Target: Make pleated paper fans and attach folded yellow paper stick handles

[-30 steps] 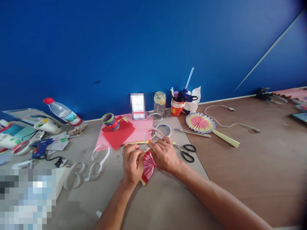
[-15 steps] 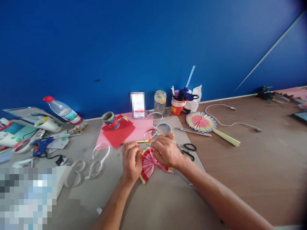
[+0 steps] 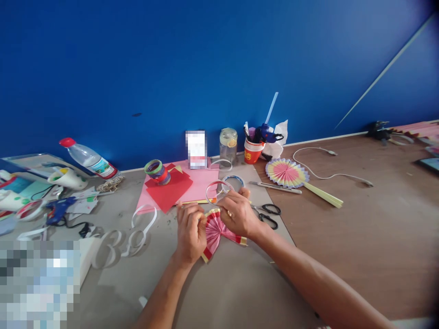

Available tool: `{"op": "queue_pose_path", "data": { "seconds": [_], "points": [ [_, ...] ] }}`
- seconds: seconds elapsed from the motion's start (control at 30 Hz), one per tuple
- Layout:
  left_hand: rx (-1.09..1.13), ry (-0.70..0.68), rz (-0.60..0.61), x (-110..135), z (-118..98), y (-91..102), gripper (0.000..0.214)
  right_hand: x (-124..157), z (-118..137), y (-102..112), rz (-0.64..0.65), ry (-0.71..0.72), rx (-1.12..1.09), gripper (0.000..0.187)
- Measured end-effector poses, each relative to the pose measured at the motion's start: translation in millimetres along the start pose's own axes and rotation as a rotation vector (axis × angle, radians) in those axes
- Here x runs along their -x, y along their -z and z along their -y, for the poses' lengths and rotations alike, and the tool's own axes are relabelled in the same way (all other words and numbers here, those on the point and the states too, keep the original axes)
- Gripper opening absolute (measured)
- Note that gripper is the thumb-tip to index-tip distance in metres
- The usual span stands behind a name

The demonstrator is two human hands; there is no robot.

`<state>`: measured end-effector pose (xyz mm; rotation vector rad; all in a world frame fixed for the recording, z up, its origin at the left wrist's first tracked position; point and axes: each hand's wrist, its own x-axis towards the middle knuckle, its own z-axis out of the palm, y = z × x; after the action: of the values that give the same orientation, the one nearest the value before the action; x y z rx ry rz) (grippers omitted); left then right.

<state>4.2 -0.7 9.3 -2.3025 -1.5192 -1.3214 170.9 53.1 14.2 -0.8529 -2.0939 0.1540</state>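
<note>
Pleated paper: the pink pleated paper (image 3: pixel 213 234), banded red with a pale yellow edge, lies on the desk (image 3: pixel 240 292) between and partly under the two hands.
Folds: look complete where they show; they spread from a gathered middle, one wing down to the left, another reaching out under the right hand.
Gap: the near edges of the wings stand apart, so joining them looks undone; no handle shows on this piece.
Left hand: the left hand (image 3: pixel 191 228) sits at the left wing, its fingers bent and the thumb side against the paper; whether they pinch it, I cannot tell.
Right hand: the right hand (image 3: pixel 238 210) is over the far right part, its fingers curled with the tips drawn close together; what they have hold of, if anything, is too small to tell.
Tape: one tape roll (image 3: pixel 207 191) and a bluish tape roll (image 3: pixel 240 179) are just beyond the right hand.
Cutting tools: black-handled scissors (image 3: pixel 271 209), blades partly hidden, and a utility knife (image 3: pixel 278 188) lie to the right.
Round fan: a full circle, the round fan (image 3: pixel 287 173) has its pale yellow handle (image 3: pixel 324 196) attached.
Sheets: red paper (image 3: pixel 169 192) rests on a pink sheet (image 3: pixel 202 185) behind the left hand.
</note>
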Motion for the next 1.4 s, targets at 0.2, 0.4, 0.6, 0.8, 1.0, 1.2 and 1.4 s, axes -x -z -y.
{"op": "queue_pose_path", "data": {
  "seconds": [0.2,0.4,0.6,0.8,1.0,1.2,1.4],
  "points": [
    [0.058,0.035,0.013,1.8,-8.4,4.9,0.013,-5.4,-15.2,7.8,-0.097,-0.165,-0.168,0.016],
    [0.332,0.527,-0.270,6.1,18.6,5.0,0.016,-11.0,-71.2,49.4,-0.467,-0.420,-0.129,0.020],
    [0.581,0.659,-0.049,10.2,22.8,-9.2,0.025,-6.0,-64.1,22.9,-0.200,-0.231,0.222,0.021],
    [0.799,0.737,-0.057,8.6,26.8,-7.9,0.023,1.5,-69.9,6.1,-0.084,-0.280,0.292,0.027],
    [1.009,0.823,0.064,6.1,18.0,-5.3,0.023,-7.8,-43.1,5.9,0.080,-0.481,-0.568,0.023],
    [1.001,0.869,0.163,7.4,14.2,-3.8,0.022,-11.7,-14.3,5.4,0.248,-0.713,-1.057,0.037],
    [1.037,0.859,0.223,9.9,14.1,-3.7,0.020,-11.8,-8.3,-2.3,0.222,-0.774,-1.129,0.021]
  ]
}}
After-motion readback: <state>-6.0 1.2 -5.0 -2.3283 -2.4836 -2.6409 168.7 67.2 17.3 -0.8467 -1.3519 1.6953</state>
